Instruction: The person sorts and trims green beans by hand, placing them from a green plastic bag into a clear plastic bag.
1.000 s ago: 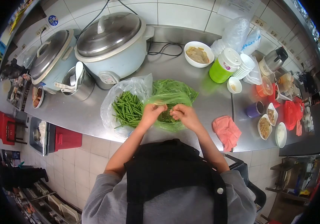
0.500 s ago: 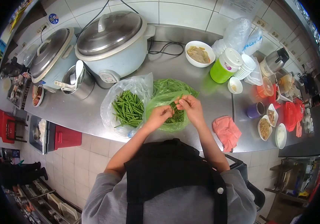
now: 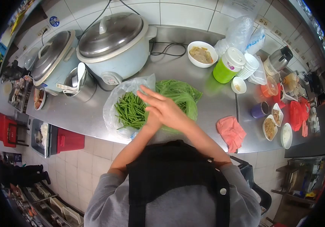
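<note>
My right hand (image 3: 163, 108) reaches across to the left, its fingers stretched out over the edge of a clear plastic bag (image 3: 110, 113). Cut green beans (image 3: 129, 110) fill that bag. Beneath the right hand lies my left hand (image 3: 154, 120), the two overlapping; its fingers are hidden. A green plastic bag (image 3: 177, 90) stands just to the right, partly covered by my right hand and forearm. Thin green pieces (image 3: 183, 107) show in its mouth.
Two large rice cookers (image 3: 113, 49) and a metal pot (image 3: 81, 85) with utensils stand at the back left. Behind the bags is a bowl of food (image 3: 202, 55). A green jug (image 3: 225, 70) and pink cloth (image 3: 230, 132) are to the right, with several small dishes beyond.
Both hands were pinching over the green bag. My right hand has swung left with fingers extended toward the green beans, and my left hand has shifted slightly left beneath it.
</note>
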{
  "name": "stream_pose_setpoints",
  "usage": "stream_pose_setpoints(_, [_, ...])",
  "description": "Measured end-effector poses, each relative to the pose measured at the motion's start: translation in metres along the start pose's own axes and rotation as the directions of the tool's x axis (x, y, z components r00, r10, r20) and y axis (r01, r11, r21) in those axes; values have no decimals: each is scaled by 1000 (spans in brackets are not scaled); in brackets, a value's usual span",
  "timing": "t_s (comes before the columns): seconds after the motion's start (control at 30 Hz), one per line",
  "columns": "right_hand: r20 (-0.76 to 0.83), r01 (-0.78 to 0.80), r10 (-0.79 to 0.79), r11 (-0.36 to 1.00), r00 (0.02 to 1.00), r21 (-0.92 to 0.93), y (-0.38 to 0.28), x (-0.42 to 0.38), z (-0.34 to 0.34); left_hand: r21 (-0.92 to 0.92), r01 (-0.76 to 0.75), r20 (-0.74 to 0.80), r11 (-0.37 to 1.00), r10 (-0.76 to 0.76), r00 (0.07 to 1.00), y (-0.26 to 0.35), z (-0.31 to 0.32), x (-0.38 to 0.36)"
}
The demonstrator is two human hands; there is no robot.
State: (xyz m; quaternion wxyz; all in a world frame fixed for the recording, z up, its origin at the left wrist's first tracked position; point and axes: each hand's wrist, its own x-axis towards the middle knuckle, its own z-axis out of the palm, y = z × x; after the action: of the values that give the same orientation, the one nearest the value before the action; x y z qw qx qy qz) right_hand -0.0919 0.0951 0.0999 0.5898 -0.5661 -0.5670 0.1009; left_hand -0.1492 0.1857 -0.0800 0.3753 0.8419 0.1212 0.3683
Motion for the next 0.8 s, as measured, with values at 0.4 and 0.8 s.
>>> stream_pose_setpoints(0.4, [-49, -284, 365, 627, 930, -726, 110, -25, -62, 438, -71, 294, 896, -68, 954, 11, -52, 82])
stream_pose_setpoints(0.8, [-133, -241, 223, 580, 966, -778, 152, -58, -5, 266, -256, 342, 929, 157, 927, 4, -29, 71])
